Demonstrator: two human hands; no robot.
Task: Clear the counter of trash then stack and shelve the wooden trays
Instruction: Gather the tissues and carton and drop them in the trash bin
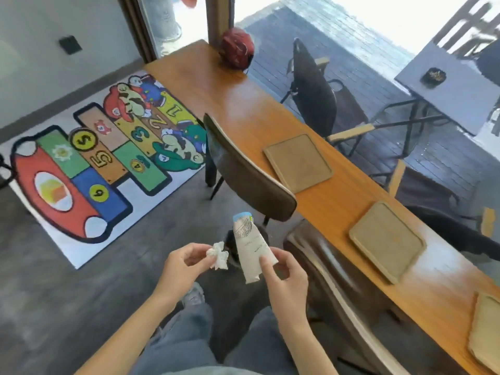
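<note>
My left hand (180,262) pinches a crumpled white tissue (217,255) in front of me, above the floor. My right hand (284,277) holds a flat printed paper wrapper (250,247) with a blue top, upright beside the tissue. Three wooden trays lie flat on the long wooden counter (235,104) to my right: a far tray (297,162), a middle tray (387,240) and a near tray (485,331) cut off by the frame's edge. Both hands are left of the counter, apart from the trays.
Two dark chairs (243,169) (330,280) stand along the counter's near side. A red round object (237,51) sits at the counter's far end. A colourful number rug (94,163) covers the floor at left. Behind the window are outdoor chairs and a grey table (449,85).
</note>
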